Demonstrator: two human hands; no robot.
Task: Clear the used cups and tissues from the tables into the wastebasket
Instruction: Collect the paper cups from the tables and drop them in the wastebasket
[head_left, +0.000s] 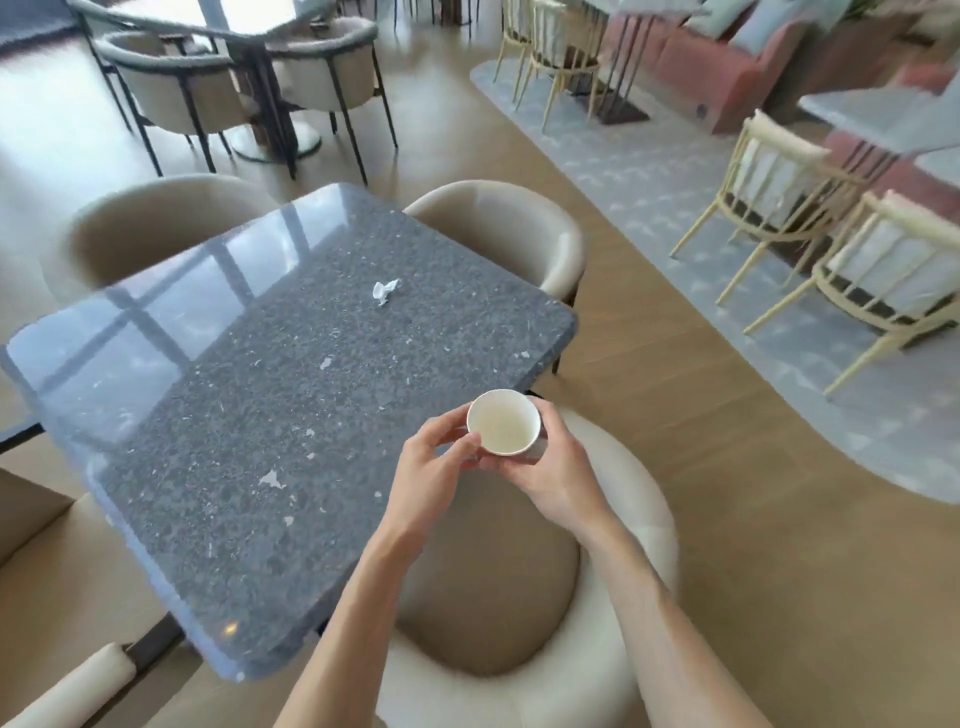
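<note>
**Paper cup in both hands, tissue left on table**

White paper cup (503, 422) held upright w/ both hands, just off the near right corner of the grey speckled stone table (249, 415), above the beige round-backed chair (519, 597). Cup is small, round rolled rim, inside pale cream; looks empty, maybe a faint stain at the bottom, can't tell for sure. Outer wall mostly hidden by fingers.

Left hand (434, 467) grips the cup's left side: thumb and fingertips curled onto the rim/wall. Right hand (556, 467) wraps round the right and near side, fingers curled under and behind it. Both forearms bare, reaching in from the bottom edge.

One crumpled white tissue (385, 291) lies on the tabletop toward the far right part, well apart from the cup and hands. Table surface is glossy, w/ window reflections on the left half and light flecks in the stone.

Beige chairs (519, 228) sit round the table. Beyond, more seating: dark-framed chairs (182, 88) at another table far left, cream spindle chairs (779, 176) and a pink sofa (727, 62) on a pale rug to the right. Wastebasket not seen
</note>
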